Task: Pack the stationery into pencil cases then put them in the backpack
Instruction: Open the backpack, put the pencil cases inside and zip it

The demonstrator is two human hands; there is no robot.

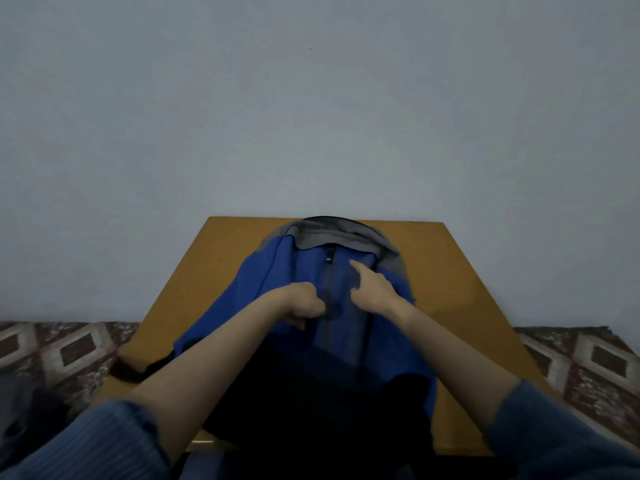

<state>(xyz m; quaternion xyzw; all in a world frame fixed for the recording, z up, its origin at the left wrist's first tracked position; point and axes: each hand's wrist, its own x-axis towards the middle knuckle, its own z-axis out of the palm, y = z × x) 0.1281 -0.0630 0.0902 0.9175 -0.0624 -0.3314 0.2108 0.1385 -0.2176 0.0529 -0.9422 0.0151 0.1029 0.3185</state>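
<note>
A wooden table point(450, 271) with an ochre-brown top stands with its far edge against a plain, pale grey-blue wall point(311, 133). The wall fills most of what I see, and there is a small dark speck point(310, 49) high up near the middle. Left and right of the table, the floor covering point(69, 351) is patterned in maroon and cream diamonds. At the near left lies a dark grey bundle point(24, 410), too blurred to make out.
</note>
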